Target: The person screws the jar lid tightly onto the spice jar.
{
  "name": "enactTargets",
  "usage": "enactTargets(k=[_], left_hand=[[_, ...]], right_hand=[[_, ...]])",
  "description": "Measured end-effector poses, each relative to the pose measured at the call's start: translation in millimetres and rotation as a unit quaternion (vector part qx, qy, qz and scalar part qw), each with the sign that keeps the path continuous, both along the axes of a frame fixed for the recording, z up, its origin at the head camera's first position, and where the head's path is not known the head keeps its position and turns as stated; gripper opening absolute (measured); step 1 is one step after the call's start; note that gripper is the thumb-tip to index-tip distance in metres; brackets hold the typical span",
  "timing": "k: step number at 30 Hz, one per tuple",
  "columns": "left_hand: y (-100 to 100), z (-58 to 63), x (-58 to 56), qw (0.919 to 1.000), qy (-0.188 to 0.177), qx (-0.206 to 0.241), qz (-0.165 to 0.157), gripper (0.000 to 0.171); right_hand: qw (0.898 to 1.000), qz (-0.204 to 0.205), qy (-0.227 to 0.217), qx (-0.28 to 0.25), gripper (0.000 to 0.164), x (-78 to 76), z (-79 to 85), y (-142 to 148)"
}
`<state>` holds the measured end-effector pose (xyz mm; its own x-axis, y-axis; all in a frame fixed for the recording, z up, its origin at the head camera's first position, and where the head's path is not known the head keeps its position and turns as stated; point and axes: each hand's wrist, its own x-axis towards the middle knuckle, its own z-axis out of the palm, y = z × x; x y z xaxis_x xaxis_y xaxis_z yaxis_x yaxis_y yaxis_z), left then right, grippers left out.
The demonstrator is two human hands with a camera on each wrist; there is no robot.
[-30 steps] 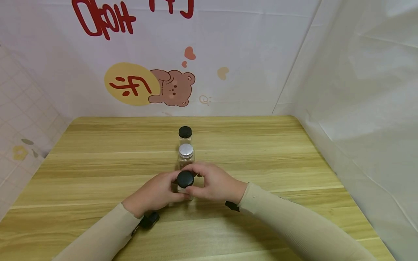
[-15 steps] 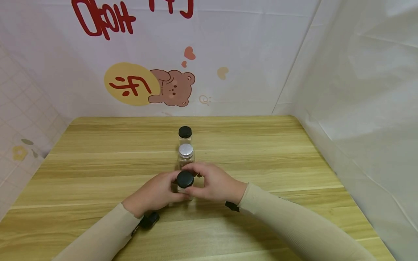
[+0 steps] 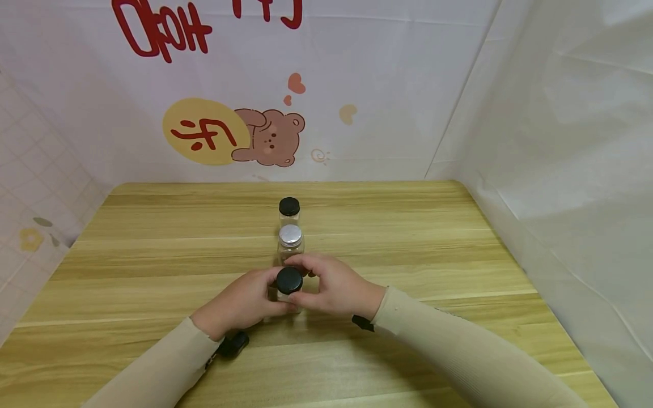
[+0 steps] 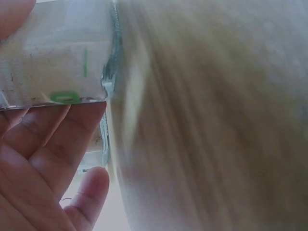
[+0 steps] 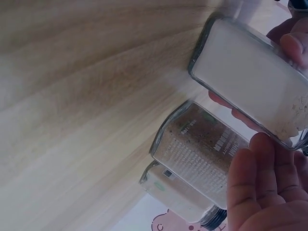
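Observation:
Both hands meet at a square glass spice jar (image 3: 289,280) with a black lid, nearest of three jars in a row. My left hand (image 3: 245,297) holds it from the left, thumb on the near side and fingers behind. From the right, my right hand (image 3: 339,286) grips it, thumb at the front just below the lid. Pale powder fills this jar, seen upright on the table. Right behind stands a silver-lidded jar (image 3: 291,235) of brown seasoning, printed with white text in the right wrist view. Farthest back is another black-lidded jar (image 3: 289,207) with pale contents.
The wood-grain table (image 3: 408,238) runs back to a white wall sheet (image 3: 398,68) printed with a bear (image 3: 275,139) and red characters. White sheeting also closes off the right side and a patterned one the left. Black wrist straps show below both hands.

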<state>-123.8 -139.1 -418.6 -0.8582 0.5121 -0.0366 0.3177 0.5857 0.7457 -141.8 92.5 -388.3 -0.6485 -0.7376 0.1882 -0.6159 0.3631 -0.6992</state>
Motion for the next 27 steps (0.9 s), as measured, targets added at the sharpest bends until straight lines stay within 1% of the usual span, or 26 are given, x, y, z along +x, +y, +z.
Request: enactTargets(k=[4,8,12,14,17,20,23,27], left_hand=[[0.0,-0.4,-0.2,1.0,0.001,-0.004,0.002,0.055],[0.0,-1.5,-0.6,1.0,0.002,-0.002,0.002,0.056],[-0.4,-2.6,-0.7,1.0,0.004,-0.003,0.002,0.055],[-0.6,-2.8,-0.7,1.0,0.004,-0.003,0.002,0.055],[-0.7,-2.9,-0.8,1.0,0.003,-0.002,0.0,0.055],[-0.9,-2.7,-0.9,1.0,0.004,-0.004,0.0,0.055],[-0.6,-2.6,-0.8,1.0,0.004,-0.004,0.0,0.057],[-0.4,-2.5,-0.9,1.0,0.004,-0.006,0.002,0.056]], right_hand=[[1.0,0.004,0.012,-0.003,0.043,0.2,0.2,0.0],[1.0,-0.005,0.006,-0.001,0.039,0.7,-0.5,-0.4],[1.0,-0.013,-0.007,0.005,0.043,0.6,-1.0,-0.1],[1.0,-0.011,-0.011,0.004,0.046,0.3,-0.9,0.0],[1.0,-0.003,-0.007,0.0,0.048,0.2,-0.4,0.2],[1.0,0.001,0.001,-0.004,0.044,0.5,0.1,0.1],[1.0,-0.006,0.002,0.002,0.041,1.5,0.9,0.0],[1.0,-0.019,-0.01,0.011,0.04,2.8,2.3,0.2]])
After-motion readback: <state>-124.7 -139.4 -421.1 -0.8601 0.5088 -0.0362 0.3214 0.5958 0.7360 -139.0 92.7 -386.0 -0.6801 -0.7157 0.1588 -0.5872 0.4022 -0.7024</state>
